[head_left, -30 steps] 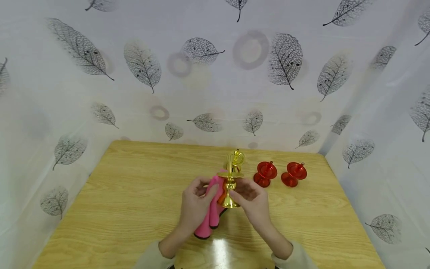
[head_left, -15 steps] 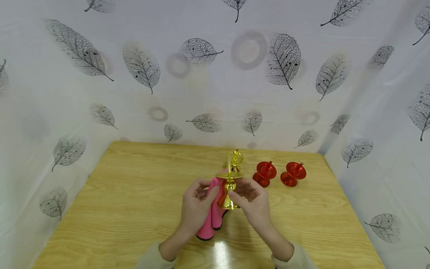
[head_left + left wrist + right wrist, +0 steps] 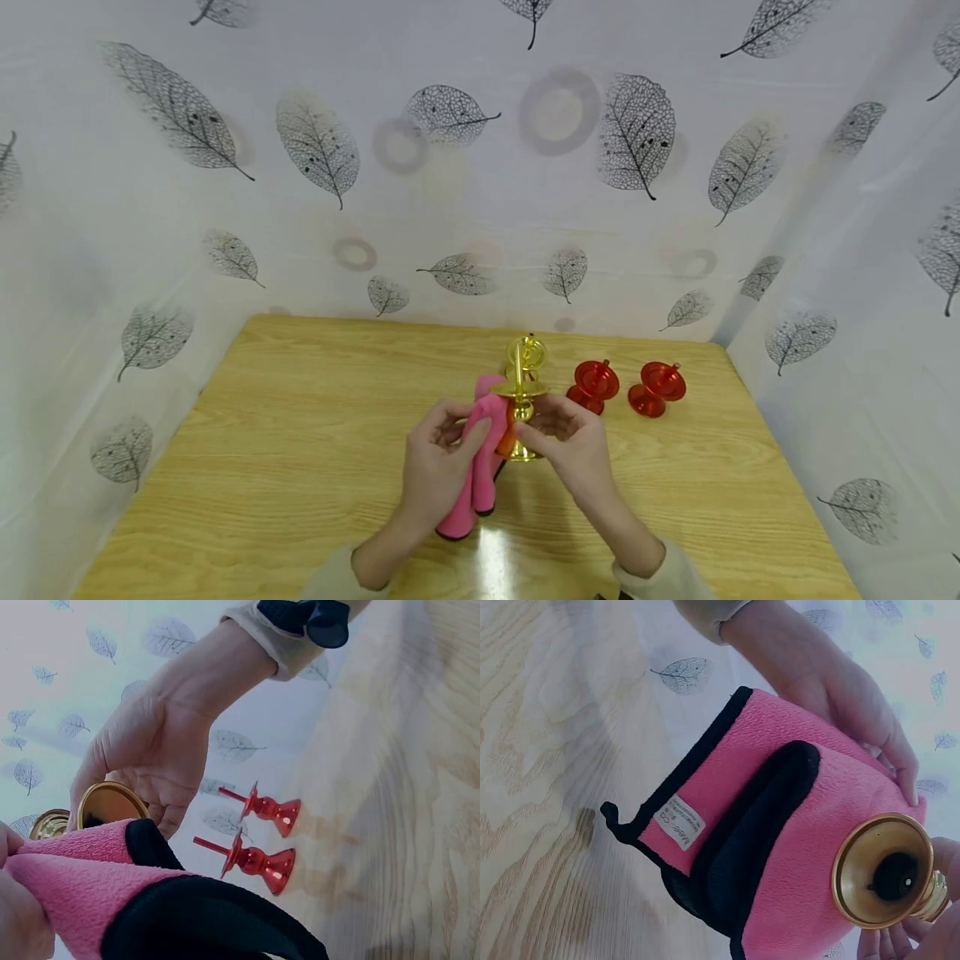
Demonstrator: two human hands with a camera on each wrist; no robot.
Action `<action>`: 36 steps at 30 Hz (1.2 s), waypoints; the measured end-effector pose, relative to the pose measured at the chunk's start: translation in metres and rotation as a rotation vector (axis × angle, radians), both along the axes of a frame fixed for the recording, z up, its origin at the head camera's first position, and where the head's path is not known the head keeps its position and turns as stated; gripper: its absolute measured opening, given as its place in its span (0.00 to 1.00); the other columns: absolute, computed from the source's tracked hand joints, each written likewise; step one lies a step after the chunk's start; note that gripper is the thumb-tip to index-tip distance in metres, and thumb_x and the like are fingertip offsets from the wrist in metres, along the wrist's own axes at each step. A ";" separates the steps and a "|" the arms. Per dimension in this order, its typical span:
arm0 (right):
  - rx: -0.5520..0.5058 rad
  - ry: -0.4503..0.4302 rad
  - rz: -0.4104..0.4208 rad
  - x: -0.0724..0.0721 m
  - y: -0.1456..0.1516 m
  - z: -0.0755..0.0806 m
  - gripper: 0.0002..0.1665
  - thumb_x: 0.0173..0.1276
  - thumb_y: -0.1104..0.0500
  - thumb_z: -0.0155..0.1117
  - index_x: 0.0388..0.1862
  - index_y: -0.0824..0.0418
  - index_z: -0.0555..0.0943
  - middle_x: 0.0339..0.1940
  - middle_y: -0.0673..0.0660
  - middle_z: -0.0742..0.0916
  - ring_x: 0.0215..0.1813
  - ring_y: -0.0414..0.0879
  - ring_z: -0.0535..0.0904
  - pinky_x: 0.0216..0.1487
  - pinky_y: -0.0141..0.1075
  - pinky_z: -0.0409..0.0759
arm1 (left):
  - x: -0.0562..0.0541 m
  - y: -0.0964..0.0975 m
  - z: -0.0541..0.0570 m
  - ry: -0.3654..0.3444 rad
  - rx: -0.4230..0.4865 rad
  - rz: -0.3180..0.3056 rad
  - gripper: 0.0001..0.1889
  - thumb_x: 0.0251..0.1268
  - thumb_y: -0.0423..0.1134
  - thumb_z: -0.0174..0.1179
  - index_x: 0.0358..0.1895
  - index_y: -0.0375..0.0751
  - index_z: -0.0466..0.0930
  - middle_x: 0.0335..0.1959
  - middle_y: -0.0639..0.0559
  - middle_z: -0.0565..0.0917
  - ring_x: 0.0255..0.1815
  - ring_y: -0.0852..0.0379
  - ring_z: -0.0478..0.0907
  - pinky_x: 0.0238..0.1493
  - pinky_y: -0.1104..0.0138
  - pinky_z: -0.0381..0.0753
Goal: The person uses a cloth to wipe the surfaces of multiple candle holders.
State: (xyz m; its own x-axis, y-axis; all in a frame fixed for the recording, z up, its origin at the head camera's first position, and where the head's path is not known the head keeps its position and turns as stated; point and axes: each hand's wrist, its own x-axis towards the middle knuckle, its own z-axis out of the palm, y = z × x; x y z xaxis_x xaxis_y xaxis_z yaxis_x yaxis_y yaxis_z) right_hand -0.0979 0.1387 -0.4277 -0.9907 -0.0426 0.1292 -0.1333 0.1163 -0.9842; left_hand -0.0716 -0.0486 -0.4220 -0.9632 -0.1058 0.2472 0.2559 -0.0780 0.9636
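My left hand pinches a folded pink cloth with dark edging, thumb on the near side. Beside it, my right hand grips a shiny gold candle holder by its stem and base. The holder stands nearly upright in the air, its spike and round dish on top. Against the holder's left side lies the cloth. From the right wrist view, the hollow underside of the gold base shows in front of the cloth. My right hand's far fingers are partly hidden behind the holder.
Behind the held one, a second gold candle holder stands on the wooden table. Two red candle holders stand to the right. A leaf-patterned white sheet surrounds the table's back and sides.
The gold candle holder has shifted slightly right and turned a little in my right hand. More of the pink cloth shows above my left fingers. Both hands keep their hold.
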 end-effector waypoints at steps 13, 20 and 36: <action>-0.432 -0.217 0.343 -0.006 0.011 0.000 0.16 0.77 0.69 0.57 0.46 0.51 0.87 0.46 0.44 0.89 0.48 0.35 0.85 0.55 0.26 0.86 | -0.006 -0.003 -0.007 0.001 -0.035 -0.034 0.05 0.69 0.29 0.68 0.44 0.32 0.84 0.43 0.35 0.90 0.32 0.65 0.87 0.32 0.73 0.88; -0.430 -0.254 0.413 -0.009 0.016 0.000 0.18 0.75 0.70 0.58 0.52 0.50 0.85 0.46 0.43 0.90 0.46 0.34 0.86 0.50 0.26 0.86 | -0.002 -0.003 -0.005 0.015 -0.052 -0.046 0.07 0.68 0.27 0.68 0.46 0.31 0.84 0.43 0.34 0.89 0.38 0.66 0.88 0.35 0.71 0.91; -0.117 -0.170 -0.010 0.001 -0.003 0.013 0.19 0.63 0.71 0.75 0.52 0.70 0.80 0.37 0.45 0.90 0.41 0.40 0.85 0.45 0.29 0.88 | 0.006 -0.001 0.001 0.031 -0.048 -0.023 0.06 0.67 0.26 0.69 0.44 0.33 0.85 0.47 0.38 0.90 0.41 0.64 0.90 0.37 0.68 0.92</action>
